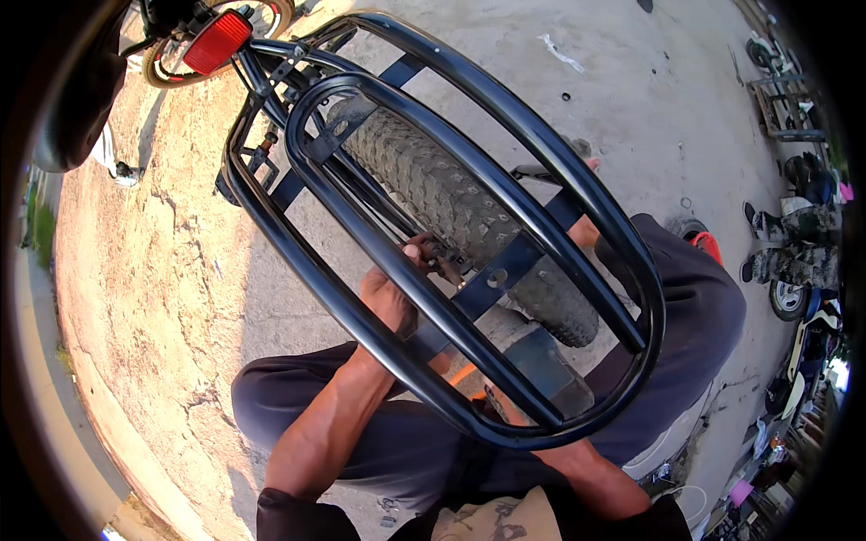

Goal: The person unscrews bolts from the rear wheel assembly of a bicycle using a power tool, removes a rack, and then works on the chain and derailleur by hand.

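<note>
"Where are the hands?"

"The left hand (390, 293) is in under the rack's tubes, fingers bent at the metal fittings of the hub (449, 261), beside the tyre. I can't tell whether they pinch a part or only touch it."

"And the right hand (508, 410)?"

"Lower down, mostly hidden behind the tubes. I can't tell whether it's open or closed. It's near a translucent grey-blue piece (541, 354), with a bit of something orange (464, 373) showing to the left of that."

"Where's the wheel itself?"

"The knobbly black tyre (424, 176) runs slantwise below the rack, its near end between the person's knees. The black rack (547, 138) sits above it: one tubular loop inside a wider one, joined by flat cross-plates (494, 278)."

"What about farther out?"

"The dark trousers (690, 311) spread on both sides of the bike. A red reflector (219, 42) is at the rack's far end, with a black saddle (79, 104) to its left. Beyond it, there's another wheel (161, 70). White litter (561, 52) lies on the sunlit, cracked ground (162, 298), and objects crowd the right edge."
</note>
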`<state>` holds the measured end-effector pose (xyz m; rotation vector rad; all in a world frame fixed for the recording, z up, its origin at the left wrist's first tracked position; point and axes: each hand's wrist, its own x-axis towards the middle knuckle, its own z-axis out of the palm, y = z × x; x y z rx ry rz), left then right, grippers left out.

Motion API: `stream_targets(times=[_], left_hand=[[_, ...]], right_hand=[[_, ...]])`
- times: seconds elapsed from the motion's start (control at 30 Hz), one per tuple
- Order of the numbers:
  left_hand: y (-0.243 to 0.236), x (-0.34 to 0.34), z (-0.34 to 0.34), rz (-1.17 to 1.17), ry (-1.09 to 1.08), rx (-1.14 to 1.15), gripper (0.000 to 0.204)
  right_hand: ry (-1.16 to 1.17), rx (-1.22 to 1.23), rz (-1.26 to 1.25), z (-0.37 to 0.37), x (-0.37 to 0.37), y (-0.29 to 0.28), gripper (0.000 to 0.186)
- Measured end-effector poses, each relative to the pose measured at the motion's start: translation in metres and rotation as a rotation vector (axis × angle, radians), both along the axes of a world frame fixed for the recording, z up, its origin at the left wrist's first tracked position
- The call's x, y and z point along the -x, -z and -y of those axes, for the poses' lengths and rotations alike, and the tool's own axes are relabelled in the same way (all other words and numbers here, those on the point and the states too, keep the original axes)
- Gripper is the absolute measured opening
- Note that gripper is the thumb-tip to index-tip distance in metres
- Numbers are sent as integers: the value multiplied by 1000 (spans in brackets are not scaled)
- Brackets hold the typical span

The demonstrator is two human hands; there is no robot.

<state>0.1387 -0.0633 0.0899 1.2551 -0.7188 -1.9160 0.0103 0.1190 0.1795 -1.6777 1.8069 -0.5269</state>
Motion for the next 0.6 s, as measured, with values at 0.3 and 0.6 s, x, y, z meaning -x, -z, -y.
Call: stream_targets(times=[0.3, 0.6], left_hand=[[-19, -5, 2, 128, 125, 105, 48], [-31, -3, 2, 33, 61, 34, 43]], right_hand=[[717, -245, 1033, 15, 6, -9, 37], [567, 30, 763, -6, 0, 22, 43]])
